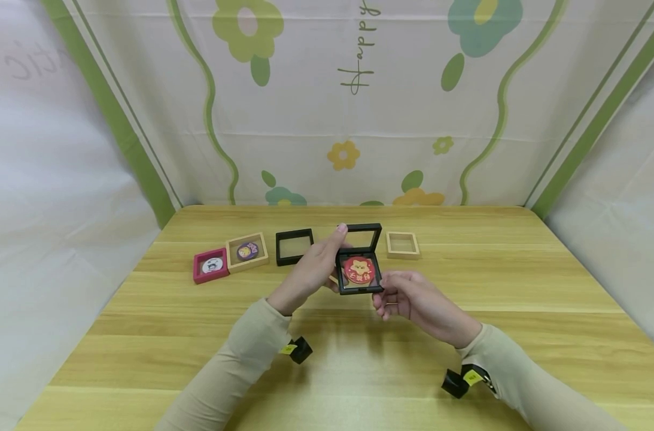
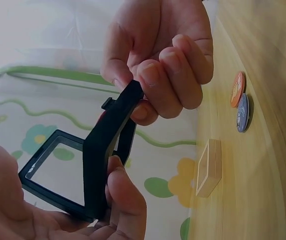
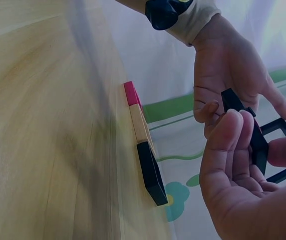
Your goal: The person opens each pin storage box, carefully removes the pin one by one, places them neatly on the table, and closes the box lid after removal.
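A hinged black display box [image 1: 361,290] is held up above the table with its windowed lid [image 1: 365,227] raised. Inside its lower half lies a round red badge [image 1: 358,270] with a gold star figure. My left hand [image 1: 317,261] grips the box along its left side, thumb up by the lid. At the lower right corner, my right hand [image 1: 417,302] pinches the box between thumb and fingers. The left wrist view shows the box [image 2: 100,145] edge-on, the badge mostly hidden. In the right wrist view, the fingers cover much of the box [image 3: 259,145].
A pink box [image 1: 210,265] with a white badge, a wooden box [image 1: 262,242] with a purple badge, and a black box [image 1: 294,245] stand at left. Another wooden box [image 1: 403,245] is at right. An orange badge [image 2: 238,89] and a blue badge [image 2: 243,113] lie on the table.
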The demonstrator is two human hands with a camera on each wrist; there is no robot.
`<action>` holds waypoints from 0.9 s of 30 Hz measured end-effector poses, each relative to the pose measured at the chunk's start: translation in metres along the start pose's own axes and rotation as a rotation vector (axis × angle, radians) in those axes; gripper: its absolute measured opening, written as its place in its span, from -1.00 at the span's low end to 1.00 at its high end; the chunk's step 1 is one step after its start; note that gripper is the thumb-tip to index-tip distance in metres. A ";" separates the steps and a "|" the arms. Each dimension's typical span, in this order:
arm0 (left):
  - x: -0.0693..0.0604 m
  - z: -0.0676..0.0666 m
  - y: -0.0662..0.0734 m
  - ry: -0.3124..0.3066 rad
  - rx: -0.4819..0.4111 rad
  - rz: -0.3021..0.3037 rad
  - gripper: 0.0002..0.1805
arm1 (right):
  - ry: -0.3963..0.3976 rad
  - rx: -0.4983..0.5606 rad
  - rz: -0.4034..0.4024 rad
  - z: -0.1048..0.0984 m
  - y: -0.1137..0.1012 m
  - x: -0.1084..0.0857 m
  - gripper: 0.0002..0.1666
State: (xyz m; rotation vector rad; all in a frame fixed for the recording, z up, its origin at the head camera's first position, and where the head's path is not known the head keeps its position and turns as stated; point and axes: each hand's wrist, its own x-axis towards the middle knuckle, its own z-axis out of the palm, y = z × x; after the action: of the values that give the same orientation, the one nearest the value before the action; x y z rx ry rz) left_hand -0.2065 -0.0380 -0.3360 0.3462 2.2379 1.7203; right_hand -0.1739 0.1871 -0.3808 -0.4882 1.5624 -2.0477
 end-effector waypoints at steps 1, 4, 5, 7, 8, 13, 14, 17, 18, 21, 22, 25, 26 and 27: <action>0.000 0.000 0.000 -0.003 -0.001 0.002 -0.04 | 0.001 0.000 0.001 0.000 0.000 0.000 -0.73; 0.000 0.000 0.000 -0.009 -0.006 0.010 -0.03 | 0.007 0.001 0.006 0.000 0.000 0.000 -0.72; -0.001 0.000 0.000 -0.011 -0.009 0.014 -0.04 | 0.009 0.001 0.008 -0.001 0.000 0.000 -0.72; -0.001 0.000 0.000 -0.013 -0.015 0.018 -0.04 | 0.012 0.001 0.008 -0.001 0.000 0.000 -0.72; -0.002 0.000 0.000 -0.011 -0.018 0.018 -0.05 | 0.012 0.000 0.008 -0.001 0.000 0.000 -0.72; -0.003 0.001 0.003 0.005 -0.034 0.008 -0.06 | 0.035 -0.035 0.004 -0.002 -0.002 0.000 -0.68; -0.003 0.001 0.003 0.010 -0.036 0.006 -0.07 | 0.052 -0.057 0.002 -0.003 -0.003 -0.001 -0.66; -0.003 0.001 0.004 0.026 -0.046 -0.001 -0.08 | 0.157 -0.162 -0.008 -0.002 -0.008 -0.001 -0.60; -0.003 0.001 0.004 0.028 -0.050 0.002 -0.08 | 0.207 -0.209 -0.015 -0.002 -0.010 -0.001 -0.59; -0.003 0.001 0.004 0.024 -0.058 0.016 -0.09 | 0.357 -0.363 -0.051 -0.002 -0.016 -0.002 -0.61; -0.003 0.001 0.004 0.020 -0.062 0.021 -0.09 | 0.397 -0.412 -0.069 -0.001 -0.018 -0.003 -0.63; -0.002 0.002 0.003 0.008 -0.072 0.030 -0.12 | 0.467 -0.565 -0.144 0.000 -0.022 -0.005 -0.69; -0.002 0.002 0.003 0.002 -0.077 0.033 -0.12 | 0.479 -0.615 -0.171 0.000 -0.023 -0.005 -0.72; -0.002 0.003 0.003 -0.004 -0.084 0.034 -0.13 | 0.487 -0.663 -0.199 0.000 -0.024 -0.005 -0.74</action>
State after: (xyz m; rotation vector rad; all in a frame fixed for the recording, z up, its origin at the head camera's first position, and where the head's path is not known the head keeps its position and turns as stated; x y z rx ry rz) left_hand -0.2037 -0.0352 -0.3341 0.3697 2.1615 1.8230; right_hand -0.1737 0.1950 -0.3574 -0.3984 2.6027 -1.8299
